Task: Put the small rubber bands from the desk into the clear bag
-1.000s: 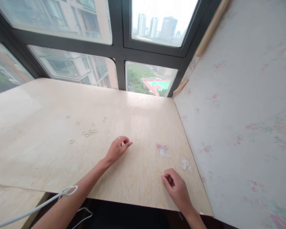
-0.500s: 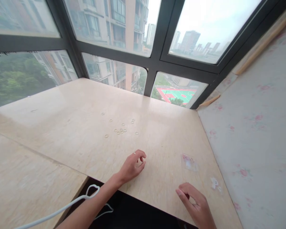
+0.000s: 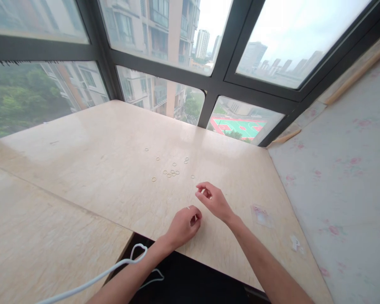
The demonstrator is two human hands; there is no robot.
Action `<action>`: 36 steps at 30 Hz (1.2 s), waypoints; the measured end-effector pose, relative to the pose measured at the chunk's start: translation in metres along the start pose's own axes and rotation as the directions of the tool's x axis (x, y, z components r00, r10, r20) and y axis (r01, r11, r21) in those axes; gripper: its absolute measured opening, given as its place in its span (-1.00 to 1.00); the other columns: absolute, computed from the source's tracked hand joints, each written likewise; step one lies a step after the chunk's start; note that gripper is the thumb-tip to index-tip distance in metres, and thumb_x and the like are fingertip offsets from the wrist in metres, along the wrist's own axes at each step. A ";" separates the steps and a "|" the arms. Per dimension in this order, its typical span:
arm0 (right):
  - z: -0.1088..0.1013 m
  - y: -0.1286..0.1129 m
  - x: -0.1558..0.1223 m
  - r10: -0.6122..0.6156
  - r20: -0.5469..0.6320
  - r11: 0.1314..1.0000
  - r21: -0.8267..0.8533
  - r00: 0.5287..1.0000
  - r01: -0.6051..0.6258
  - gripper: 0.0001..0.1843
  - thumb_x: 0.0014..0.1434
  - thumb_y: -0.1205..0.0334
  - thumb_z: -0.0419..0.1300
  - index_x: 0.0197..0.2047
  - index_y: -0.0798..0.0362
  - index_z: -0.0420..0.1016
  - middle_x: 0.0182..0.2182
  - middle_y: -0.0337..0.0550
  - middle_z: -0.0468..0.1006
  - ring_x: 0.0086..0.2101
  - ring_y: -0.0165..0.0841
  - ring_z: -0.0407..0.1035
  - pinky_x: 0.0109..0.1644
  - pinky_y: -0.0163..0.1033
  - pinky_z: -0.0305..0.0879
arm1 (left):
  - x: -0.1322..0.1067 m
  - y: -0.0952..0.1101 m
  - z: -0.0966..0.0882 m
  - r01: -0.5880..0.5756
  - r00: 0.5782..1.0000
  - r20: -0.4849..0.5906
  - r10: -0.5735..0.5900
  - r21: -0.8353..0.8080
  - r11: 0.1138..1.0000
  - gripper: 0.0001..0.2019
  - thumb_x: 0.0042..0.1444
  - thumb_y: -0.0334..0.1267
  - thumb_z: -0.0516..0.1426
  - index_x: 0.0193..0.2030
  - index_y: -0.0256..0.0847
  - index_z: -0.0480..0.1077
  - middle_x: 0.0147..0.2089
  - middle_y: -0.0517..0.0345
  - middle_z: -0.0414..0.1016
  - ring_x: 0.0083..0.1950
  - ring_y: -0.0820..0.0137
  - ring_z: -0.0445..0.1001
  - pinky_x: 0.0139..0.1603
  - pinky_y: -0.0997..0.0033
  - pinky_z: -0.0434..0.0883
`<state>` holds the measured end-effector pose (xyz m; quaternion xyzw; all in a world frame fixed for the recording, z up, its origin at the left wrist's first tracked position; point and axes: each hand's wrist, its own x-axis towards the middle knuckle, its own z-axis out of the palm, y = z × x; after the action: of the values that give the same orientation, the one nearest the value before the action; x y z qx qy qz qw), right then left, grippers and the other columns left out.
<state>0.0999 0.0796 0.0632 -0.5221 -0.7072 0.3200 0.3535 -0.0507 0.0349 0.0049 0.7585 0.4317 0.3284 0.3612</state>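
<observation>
Several small thin rings [image 3: 171, 172] lie scattered on the pale marble-look table [image 3: 91, 169]. My right hand [image 3: 214, 202] reaches out over the table just short of the nearest ring [image 3: 193, 176], thumb and fingers curled into a pinch. Whether anything sits in the pinch is too small to tell. My left hand [image 3: 184, 224] rests close behind and to the left of it, near the table's front edge. Its fingers are curled in, and a tiny pale speck shows at the knuckles.
A small clear bag [image 3: 261, 215] with reddish bits lies right of my right hand, and a second clear scrap [image 3: 295, 243] sits nearer the front edge. A flowered wall [image 3: 345, 177] bounds the right side, windows [image 3: 164, 97] the back. A white cord [image 3: 114, 266] hangs by my left arm.
My right hand has moved from the front right edge forward and left, toward the rings. My left hand has drawn slightly back. The view has shifted a little.
</observation>
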 end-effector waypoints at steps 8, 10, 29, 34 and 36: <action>0.053 0.006 0.081 0.074 0.200 0.865 -0.500 0.977 0.037 -0.73 0.20 0.23 0.08 -0.06 0.02 0.47 -0.40 -0.19 0.57 -0.35 -0.35 0.41 -0.24 -0.30 0.22 | 0.001 -0.001 0.001 -0.086 0.996 0.018 0.085 0.071 0.994 -0.88 0.14 -0.38 0.03 -0.29 -0.23 0.40 -0.39 0.13 0.44 -0.35 0.38 0.37 -0.29 0.38 0.28; 0.066 0.006 0.090 0.091 0.213 0.844 -0.535 0.973 0.038 -0.72 0.18 0.22 0.09 -0.05 0.02 0.48 -0.36 -0.13 0.58 -0.30 -0.29 0.43 -0.23 -0.27 0.21 | 0.001 -0.002 0.001 -0.101 0.995 0.014 0.100 0.074 0.992 -0.86 0.16 -0.38 0.02 -0.29 -0.23 0.42 -0.38 0.11 0.46 -0.33 0.36 0.39 -0.28 0.37 0.29; 0.074 -0.012 0.098 0.140 0.411 0.795 -0.589 0.901 0.145 -0.82 0.12 0.32 0.09 -0.27 0.11 0.52 -0.26 0.04 0.58 -0.22 -0.16 0.44 -0.19 -0.18 0.24 | 0.004 -0.001 -0.002 -0.105 0.994 0.036 0.103 0.043 0.994 -0.84 0.15 -0.40 0.02 -0.29 -0.24 0.44 -0.35 0.08 0.49 -0.32 0.35 0.43 -0.28 0.38 0.32; 0.056 -0.007 0.090 0.134 0.475 0.898 -0.430 0.870 0.096 -0.92 0.01 0.37 0.17 -0.40 0.08 0.50 -0.63 -0.24 0.47 -0.46 -0.37 0.40 -0.31 -0.31 0.26 | 0.004 -0.001 -0.003 -0.091 0.995 0.034 0.090 0.028 0.996 -0.84 0.16 -0.38 0.03 -0.27 -0.23 0.45 -0.36 0.10 0.49 -0.34 0.38 0.40 -0.29 0.39 0.31; 0.048 -0.002 0.081 0.126 0.473 0.942 -0.332 0.872 0.044 -0.90 0.07 0.33 0.14 -0.34 0.09 0.48 -0.67 -0.32 0.42 -0.56 -0.46 0.34 -0.42 -0.39 0.24 | 0.004 -0.002 -0.003 -0.083 0.996 0.042 0.082 0.022 0.996 -0.84 0.16 -0.37 0.03 -0.27 -0.22 0.45 -0.35 0.10 0.49 -0.34 0.38 0.40 -0.29 0.38 0.31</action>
<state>0.0427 0.1531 0.0520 -0.4913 -0.8056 0.3249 0.0636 -0.0522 0.0399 0.0056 0.7865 0.3965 0.3223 0.3469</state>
